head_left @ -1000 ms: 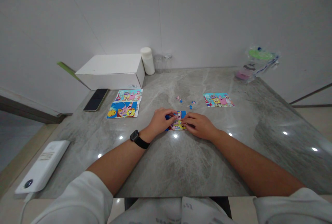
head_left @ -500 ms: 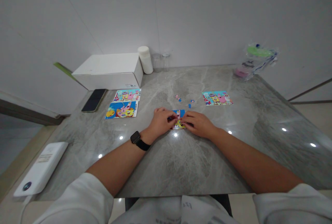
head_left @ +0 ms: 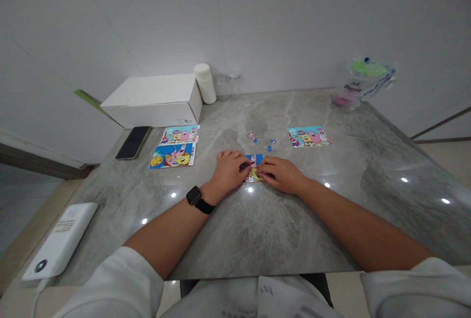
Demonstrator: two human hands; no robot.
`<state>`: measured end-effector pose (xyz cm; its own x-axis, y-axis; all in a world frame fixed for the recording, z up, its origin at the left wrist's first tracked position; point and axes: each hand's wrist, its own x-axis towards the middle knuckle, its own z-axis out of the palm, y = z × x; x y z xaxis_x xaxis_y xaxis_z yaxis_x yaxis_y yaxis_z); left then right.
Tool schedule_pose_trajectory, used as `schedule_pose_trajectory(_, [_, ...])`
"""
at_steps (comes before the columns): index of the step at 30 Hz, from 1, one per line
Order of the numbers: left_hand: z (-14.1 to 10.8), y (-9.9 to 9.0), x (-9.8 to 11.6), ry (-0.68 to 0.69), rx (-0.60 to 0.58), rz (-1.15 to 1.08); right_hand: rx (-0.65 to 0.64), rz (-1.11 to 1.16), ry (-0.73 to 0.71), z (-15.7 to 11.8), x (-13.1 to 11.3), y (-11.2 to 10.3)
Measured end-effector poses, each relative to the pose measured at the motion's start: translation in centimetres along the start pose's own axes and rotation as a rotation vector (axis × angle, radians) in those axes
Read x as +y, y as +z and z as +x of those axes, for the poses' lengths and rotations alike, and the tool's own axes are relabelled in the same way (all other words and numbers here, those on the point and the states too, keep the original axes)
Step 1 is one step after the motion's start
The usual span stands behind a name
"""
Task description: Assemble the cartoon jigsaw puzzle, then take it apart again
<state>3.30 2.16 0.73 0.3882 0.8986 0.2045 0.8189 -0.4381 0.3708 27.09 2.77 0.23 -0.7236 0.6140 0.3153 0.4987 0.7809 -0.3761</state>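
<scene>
A small jigsaw puzzle (head_left: 253,159) with a bright cartoon picture on blue lies flat on the grey table in front of me. My left hand (head_left: 231,170) rests at its left side, fingers curled in and thumb and fingertips closed on its edge. From the right, my right hand (head_left: 281,174) has its fingertips pinched over the puzzle, close to the left ones. Both hands cover much of the picture, and whether a single piece is between the fingers is hidden. Just beyond lie several loose jigsaw pieces, among them a blue piece (head_left: 270,148) and a pinkish piece (head_left: 250,135).
A cartoon picture card (head_left: 309,137) lies to the right; two more, one blue card (head_left: 172,156), lie left beside a phone (head_left: 133,142). Behind are a white box (head_left: 150,102), a white bottle (head_left: 205,84), clear jars (head_left: 234,86) and a plastic bag (head_left: 362,85). A white power bank (head_left: 61,240) sits front left.
The view has shifted very slightly. Both hands stay at the puzzle, with only small finger movements; the loose pieces and cards have not moved.
</scene>
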Motion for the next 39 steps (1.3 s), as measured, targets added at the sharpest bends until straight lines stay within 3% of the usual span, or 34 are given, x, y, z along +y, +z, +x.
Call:
schedule_pose_trajectory(17, [-0.1,-0.1,0.0,-0.013,0.01,-0.023,-0.007,-0.016,-0.008,0.0,0.0,-0.1])
schedule_pose_trajectory(21, [-0.3,-0.6,0.0,0.033,0.033,-0.029,0.008,-0.041,0.022,-0.1,0.1,0.0])
schedule_pose_trajectory(27, [-0.7,-1.0,0.4,0.132,-0.029,0.034,0.045,-0.06,0.053,-0.2,0.3,-0.1])
schedule_pose_trajectory(39, [-0.7,-1.2,0.6,0.175,-0.065,0.066,-0.03,-0.022,0.078,-0.1,0.3,-0.1])
